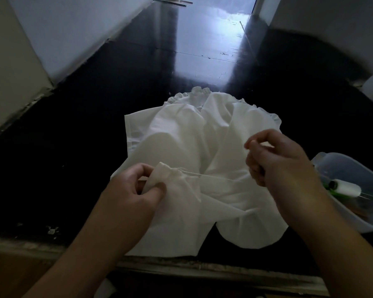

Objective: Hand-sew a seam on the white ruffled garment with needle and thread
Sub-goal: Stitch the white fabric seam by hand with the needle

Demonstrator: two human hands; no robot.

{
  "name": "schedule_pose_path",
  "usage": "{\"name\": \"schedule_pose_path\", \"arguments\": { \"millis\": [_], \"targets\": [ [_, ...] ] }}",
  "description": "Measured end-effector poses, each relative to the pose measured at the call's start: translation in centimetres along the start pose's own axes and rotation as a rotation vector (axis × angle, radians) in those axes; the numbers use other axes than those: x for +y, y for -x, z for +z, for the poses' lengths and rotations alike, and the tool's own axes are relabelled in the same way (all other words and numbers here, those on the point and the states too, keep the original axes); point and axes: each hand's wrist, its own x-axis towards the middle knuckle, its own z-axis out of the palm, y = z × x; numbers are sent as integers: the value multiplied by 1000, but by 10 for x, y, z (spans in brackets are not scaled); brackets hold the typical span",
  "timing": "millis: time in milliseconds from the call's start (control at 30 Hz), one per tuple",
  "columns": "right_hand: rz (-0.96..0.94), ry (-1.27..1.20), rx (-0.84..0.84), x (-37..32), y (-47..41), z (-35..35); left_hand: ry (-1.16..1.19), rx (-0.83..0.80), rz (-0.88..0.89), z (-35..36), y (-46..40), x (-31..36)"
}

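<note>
The white ruffled garment (pixel 181 134) lies crumpled on a dark surface, its frilled edge at the far side. My left hand (pixel 136 186) pinches a folded bit of the fabric near the garment's front left. A thin white thread (pixel 211 176) runs taut from that fold rightward to my right hand (pixel 278 160). The right hand's fingers are curled and pinch the thread's end; the needle is too small to make out.
A clear plastic tub (pixel 353 168) stands at the right, holding a spool of white thread (pixel 347 188) and something green. The dark tabletop (pixel 73 147) stretches left and far ahead. Its worn front edge (pixel 202 269) runs below the garment. Pale walls stand at left and right.
</note>
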Motion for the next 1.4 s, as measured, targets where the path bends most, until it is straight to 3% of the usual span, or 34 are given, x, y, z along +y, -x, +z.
{"name": "schedule_pose_path", "arguments": {
  "millis": [133,300,400,667,767,900,967,1100,1233,1400],
  "targets": [
    [-221,685,-168,6,8,2,157,6,-7,-1,-1,3],
    [-242,930,-97,16,1,-7,261,-4,-16,-3,-4,1],
    [-241,820,-57,14,0,-8,266,-20,-4,-3,-4,0],
    [-204,-61,109,-13,5,-1,264,-154,160,-6,5,7],
    [-183,-268,7,-25,11,1,224,-180,245,-5,8,8],
    [-187,-101,-453,-29,25,13,219,-189,294,-4,11,12],
    [-213,34,-578,-26,27,19,228,-203,312,-3,13,14],
    [-227,51,-593,-26,26,19,206,-149,352,-1,14,13],
    [-205,-24,-717,-29,26,15,209,-154,374,-1,15,14],
    [-199,79,-679,-27,26,16,215,-141,369,-1,17,17]
  ]
}}
